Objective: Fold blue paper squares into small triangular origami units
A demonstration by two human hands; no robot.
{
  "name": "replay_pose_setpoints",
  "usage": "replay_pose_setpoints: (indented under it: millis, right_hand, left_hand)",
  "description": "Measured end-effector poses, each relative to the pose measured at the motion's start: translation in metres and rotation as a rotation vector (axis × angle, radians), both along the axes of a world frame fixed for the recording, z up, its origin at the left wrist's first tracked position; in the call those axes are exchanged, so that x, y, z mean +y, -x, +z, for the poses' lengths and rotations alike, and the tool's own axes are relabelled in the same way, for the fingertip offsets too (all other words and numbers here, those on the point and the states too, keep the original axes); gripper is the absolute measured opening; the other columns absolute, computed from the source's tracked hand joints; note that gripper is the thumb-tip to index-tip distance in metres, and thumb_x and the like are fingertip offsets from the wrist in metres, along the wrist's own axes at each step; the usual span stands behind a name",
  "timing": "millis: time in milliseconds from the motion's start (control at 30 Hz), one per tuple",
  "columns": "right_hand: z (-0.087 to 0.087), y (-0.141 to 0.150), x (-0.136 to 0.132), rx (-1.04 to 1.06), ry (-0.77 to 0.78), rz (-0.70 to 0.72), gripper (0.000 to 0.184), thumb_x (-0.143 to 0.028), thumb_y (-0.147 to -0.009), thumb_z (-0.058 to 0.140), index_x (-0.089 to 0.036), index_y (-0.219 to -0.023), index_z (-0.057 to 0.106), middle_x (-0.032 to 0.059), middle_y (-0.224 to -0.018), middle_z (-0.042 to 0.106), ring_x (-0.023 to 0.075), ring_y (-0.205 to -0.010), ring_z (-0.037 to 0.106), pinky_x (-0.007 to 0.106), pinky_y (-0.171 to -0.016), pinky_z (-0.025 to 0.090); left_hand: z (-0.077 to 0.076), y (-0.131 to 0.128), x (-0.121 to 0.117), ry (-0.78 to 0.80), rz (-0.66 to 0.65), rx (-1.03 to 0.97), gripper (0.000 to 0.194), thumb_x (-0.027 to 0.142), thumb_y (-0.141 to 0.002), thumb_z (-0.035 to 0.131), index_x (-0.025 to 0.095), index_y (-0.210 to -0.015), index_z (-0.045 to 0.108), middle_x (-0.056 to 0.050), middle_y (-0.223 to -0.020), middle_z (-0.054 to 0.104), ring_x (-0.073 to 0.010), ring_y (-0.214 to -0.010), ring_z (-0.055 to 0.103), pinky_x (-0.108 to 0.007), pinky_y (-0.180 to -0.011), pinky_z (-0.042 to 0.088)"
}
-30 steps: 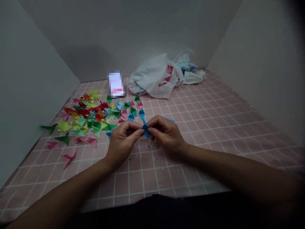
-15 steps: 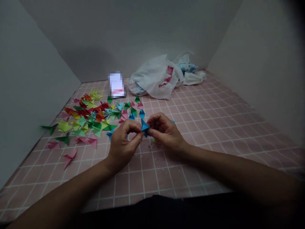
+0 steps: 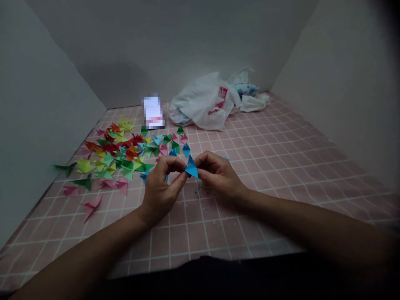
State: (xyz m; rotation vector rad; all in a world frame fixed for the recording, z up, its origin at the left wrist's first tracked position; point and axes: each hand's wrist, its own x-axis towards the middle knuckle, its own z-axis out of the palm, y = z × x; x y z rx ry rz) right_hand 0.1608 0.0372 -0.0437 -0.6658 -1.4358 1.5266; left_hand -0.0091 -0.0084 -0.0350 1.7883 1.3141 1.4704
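A small folded blue paper piece (image 3: pixel 191 169) is pinched between both my hands, just above the pink gridded tabletop (image 3: pixel 265 166). My left hand (image 3: pixel 162 187) grips its left side with thumb and forefinger closed. My right hand (image 3: pixel 217 173) pinches its right side, fingers curled. To the left lies a spread of several folded paper pieces (image 3: pixel 118 154) in red, green, yellow, pink and blue, the nearest blue ones (image 3: pixel 186 149) just beyond my fingers.
A white plastic bag (image 3: pixel 204 102) with red print and crumpled wrapping lies at the back. A small white box (image 3: pixel 153 111) stands beside it. Grey walls close in the table on the left, back and right.
The blue piece has been turned between my fingers and now shows a flat triangular face. Both hands stayed in nearly the same spot.
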Motion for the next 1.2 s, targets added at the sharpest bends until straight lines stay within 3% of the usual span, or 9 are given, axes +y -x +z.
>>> replay_pose_setpoints:
  millis: [200,367,667,800,900,1000,1200]
  right_hand:
    - [-0.002,-0.001,0.000,-0.033,-0.005,-0.004,0.025,-0.039,-0.083,0.078,-0.021,-0.085,0.060,-0.0008,-0.082,0.060,0.0138,-0.076,0.056,0.028,-0.067,0.046]
    - [-0.003,-0.002,0.001,-0.040,-0.057,0.017,0.016,-0.029,-0.085,0.073,-0.020,-0.085,0.060,-0.0007,-0.082,0.061,0.0128,-0.075,0.056,0.029,-0.070,0.046]
    - [-0.009,-0.002,0.006,-0.069,-0.095,0.067,0.010,-0.022,-0.083,0.070,-0.019,-0.087,0.061,-0.0004,-0.084,0.061,0.0138,-0.080,0.057,0.031,-0.077,0.046]
    - [-0.010,-0.002,0.008,-0.015,-0.069,0.072,0.011,-0.021,-0.083,0.072,-0.021,-0.085,0.061,-0.0025,-0.081,0.058,0.0126,-0.077,0.055,0.030,-0.076,0.047]
    - [-0.011,0.000,0.009,0.033,-0.043,0.070,0.013,-0.024,-0.083,0.077,-0.021,-0.085,0.064,-0.0026,-0.082,0.060,0.0126,-0.077,0.056,0.030,-0.077,0.047]
    - [-0.013,0.001,0.009,0.084,0.005,0.088,0.016,-0.028,-0.081,0.081,-0.022,-0.083,0.067,-0.0020,-0.085,0.063,0.0129,-0.080,0.058,0.030,-0.079,0.046]
    - [-0.016,0.002,0.010,0.106,0.044,0.110,0.015,-0.025,-0.079,0.082,-0.022,-0.082,0.067,-0.0027,-0.082,0.063,0.0127,-0.079,0.057,0.029,-0.077,0.045]
  left_hand:
    - [0.004,0.001,0.000,0.073,0.025,0.012,0.006,0.021,-0.086,0.073,0.022,-0.089,0.067,-0.001,-0.084,0.072,-0.0162,-0.078,0.068,-0.031,-0.077,0.056]
    - [0.006,0.000,0.000,0.137,0.011,-0.018,0.004,0.024,-0.087,0.072,0.021,-0.089,0.070,-0.001,-0.083,0.073,-0.0153,-0.076,0.068,-0.030,-0.075,0.054]
    - [0.006,-0.001,0.002,0.261,-0.026,-0.117,0.006,0.023,-0.084,0.070,0.020,-0.082,0.066,0.000,-0.077,0.067,-0.0134,-0.070,0.062,-0.027,-0.067,0.051]
    - [0.004,-0.001,0.003,0.161,-0.034,-0.060,0.006,0.021,-0.086,0.070,0.020,-0.082,0.066,-0.001,-0.082,0.065,-0.0145,-0.076,0.062,-0.028,-0.073,0.052]
    - [0.001,0.000,0.004,0.027,-0.029,-0.001,0.007,0.016,-0.084,0.070,0.021,-0.085,0.065,-0.004,-0.094,0.067,-0.0178,-0.091,0.065,-0.033,-0.085,0.053]
    - [-0.002,0.001,0.005,-0.008,-0.066,0.002,0.012,0.011,-0.082,0.069,0.021,-0.086,0.063,-0.005,-0.103,0.068,-0.0195,-0.102,0.066,-0.036,-0.093,0.052]
    - [-0.005,0.001,0.006,0.032,-0.108,-0.091,0.015,0.010,-0.081,0.068,0.022,-0.087,0.062,-0.001,-0.090,0.065,-0.0165,-0.089,0.064,-0.032,-0.085,0.051]
